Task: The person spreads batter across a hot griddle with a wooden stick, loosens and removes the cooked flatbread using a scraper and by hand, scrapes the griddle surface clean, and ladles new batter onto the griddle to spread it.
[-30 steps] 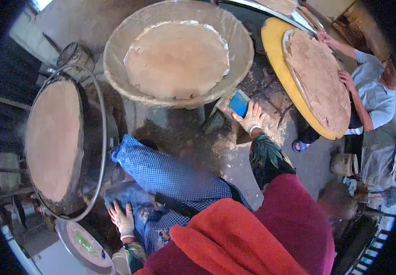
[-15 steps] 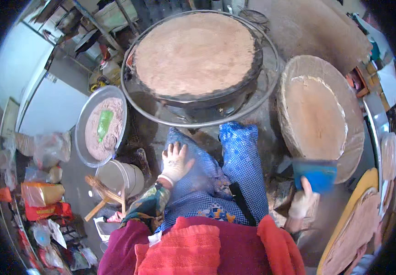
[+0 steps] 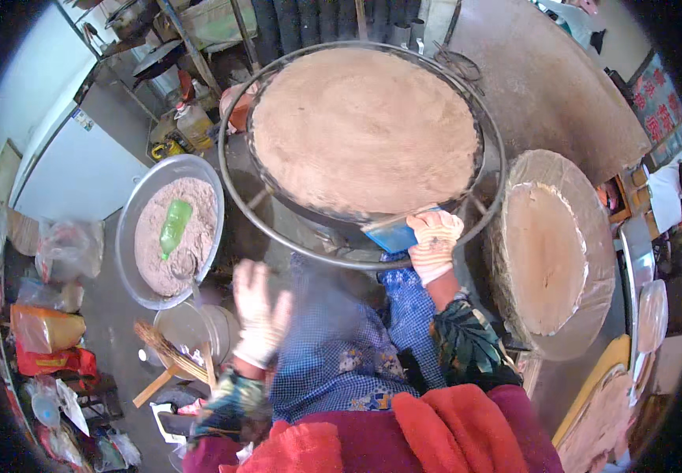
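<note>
My right hand [image 3: 437, 243], in a pale glove, grips a flat blue scraper [image 3: 390, 238] at the near edge of a large round griddle [image 3: 372, 213]. A thin pinkish-brown layer of batter [image 3: 364, 126] covers nearly the whole griddle. Whether the scraper's edge touches the layer I cannot tell. A metal ring [image 3: 506, 169] runs around the griddle. My left hand [image 3: 259, 315], also gloved and slightly blurred, hangs above my left thigh with its fingers apart and nothing in them.
At left, a metal basin [image 3: 125, 244] holds pinkish meal and a green bottle piece [image 3: 173, 225]. Below it stand a white bucket [image 3: 218, 323] and a straw brush [image 3: 169, 347]. A plastic-lined oval tub [image 3: 597, 315] stands right; stacked flat sheets [image 3: 597, 414] lie lower right.
My right hand has brought the blue scraper from beside the tub up and left to the griddle's near edge. My left hand has lifted off my thigh, moving left.
</note>
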A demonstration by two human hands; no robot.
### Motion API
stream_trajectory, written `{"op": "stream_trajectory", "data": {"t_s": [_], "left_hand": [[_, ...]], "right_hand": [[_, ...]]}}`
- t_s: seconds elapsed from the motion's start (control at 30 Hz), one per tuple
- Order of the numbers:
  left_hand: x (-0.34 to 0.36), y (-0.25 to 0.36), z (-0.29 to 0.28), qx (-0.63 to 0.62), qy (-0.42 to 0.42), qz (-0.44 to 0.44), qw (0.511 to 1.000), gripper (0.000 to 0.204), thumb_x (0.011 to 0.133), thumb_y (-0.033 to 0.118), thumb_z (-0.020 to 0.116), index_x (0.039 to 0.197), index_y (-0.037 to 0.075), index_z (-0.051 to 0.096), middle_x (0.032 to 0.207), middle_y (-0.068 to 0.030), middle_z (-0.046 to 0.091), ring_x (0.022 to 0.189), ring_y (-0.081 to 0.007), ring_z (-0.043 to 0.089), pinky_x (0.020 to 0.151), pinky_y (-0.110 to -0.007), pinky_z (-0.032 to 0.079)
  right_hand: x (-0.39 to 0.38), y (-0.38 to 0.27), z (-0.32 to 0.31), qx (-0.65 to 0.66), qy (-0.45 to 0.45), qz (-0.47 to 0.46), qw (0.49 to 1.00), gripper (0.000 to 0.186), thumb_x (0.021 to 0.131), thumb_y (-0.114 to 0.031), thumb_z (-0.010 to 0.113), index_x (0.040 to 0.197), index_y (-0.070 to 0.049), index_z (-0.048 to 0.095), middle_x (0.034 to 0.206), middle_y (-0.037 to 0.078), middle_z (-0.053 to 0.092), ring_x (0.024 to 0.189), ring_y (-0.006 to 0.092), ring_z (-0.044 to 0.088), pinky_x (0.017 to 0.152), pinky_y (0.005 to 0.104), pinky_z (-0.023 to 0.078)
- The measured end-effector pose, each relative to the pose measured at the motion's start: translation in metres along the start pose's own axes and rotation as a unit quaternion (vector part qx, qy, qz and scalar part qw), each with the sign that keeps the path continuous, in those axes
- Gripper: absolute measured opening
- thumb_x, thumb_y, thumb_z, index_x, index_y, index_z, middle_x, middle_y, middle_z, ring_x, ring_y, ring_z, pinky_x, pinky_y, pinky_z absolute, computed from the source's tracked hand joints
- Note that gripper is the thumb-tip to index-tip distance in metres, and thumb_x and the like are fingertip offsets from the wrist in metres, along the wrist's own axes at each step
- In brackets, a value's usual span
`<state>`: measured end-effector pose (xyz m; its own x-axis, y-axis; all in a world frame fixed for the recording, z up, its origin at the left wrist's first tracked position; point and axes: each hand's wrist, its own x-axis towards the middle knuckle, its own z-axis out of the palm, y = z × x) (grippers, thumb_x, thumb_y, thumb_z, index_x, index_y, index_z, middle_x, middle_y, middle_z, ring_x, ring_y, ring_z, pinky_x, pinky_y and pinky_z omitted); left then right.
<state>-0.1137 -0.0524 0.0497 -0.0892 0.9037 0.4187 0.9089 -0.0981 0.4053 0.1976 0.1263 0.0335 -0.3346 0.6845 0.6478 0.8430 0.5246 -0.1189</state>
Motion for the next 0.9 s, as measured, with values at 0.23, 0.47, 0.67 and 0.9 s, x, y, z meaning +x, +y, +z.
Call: {"op": "stream_trajectory", "data": {"t_s": [0.23, 0.47, 0.67, 0.9], "left_hand": [[0.154, -0.167, -0.057, 0.193, 0.042, -0.04, 0.98, 0.059, 0.087, 0.011, 0.062, 0.14, -0.001, 0.039, 0.14, -0.0261, 0.043, 0.132, -0.042, 0.039, 0.112, -0.047, 0.031], [0.24, -0.253, -0.014, 0.364, -0.149, -0.002, 0.919, 0.066, 0.082, 0.009, 0.059, 0.143, 0.004, 0.036, 0.147, -0.0164, 0.038, 0.14, -0.0343, 0.03, 0.114, -0.049, 0.026], [0.261, -0.249, 0.034, 0.393, -0.238, 0.173, 0.871, 0.072, 0.074, -0.001, 0.057, 0.144, 0.004, 0.037, 0.153, -0.0133, 0.032, 0.145, -0.0318, 0.021, 0.12, -0.047, 0.016], [0.191, -0.199, 0.115, 0.345, -0.424, 0.178, 0.818, 0.061, 0.084, 0.038, 0.052, 0.125, -0.006, 0.057, 0.135, -0.0239, 0.052, 0.138, -0.0403, 0.033, 0.12, -0.057, 0.006]], "right_hand": [[0.013, 0.004, 0.018, -0.004, 0.028, -0.04, 0.999, 0.016, 0.07, -0.02, 0.068, 0.085, -0.024, 0.065, 0.085, -0.004, 0.063, 0.086, 0.0223, 0.057, 0.08, 0.0448, 0.038], [0.027, -0.005, 0.02, -0.011, 0.029, -0.015, 0.999, 0.007, 0.066, -0.026, 0.065, 0.072, -0.025, 0.063, 0.074, -0.003, 0.057, 0.076, 0.0206, 0.057, 0.076, 0.0438, 0.038], [0.031, 0.001, 0.023, 0.015, 0.006, -0.034, 0.999, 0.006, 0.07, -0.029, 0.057, 0.073, -0.024, 0.059, 0.072, -0.002, 0.052, 0.08, 0.0205, 0.053, 0.078, 0.0447, 0.039], [0.033, 0.008, 0.027, -0.043, -0.144, -0.012, 0.989, 0.009, 0.07, -0.027, 0.059, 0.075, -0.02, 0.062, 0.077, 0.0, 0.058, 0.085, 0.0214, 0.056, 0.081, 0.0464, 0.04]]}}
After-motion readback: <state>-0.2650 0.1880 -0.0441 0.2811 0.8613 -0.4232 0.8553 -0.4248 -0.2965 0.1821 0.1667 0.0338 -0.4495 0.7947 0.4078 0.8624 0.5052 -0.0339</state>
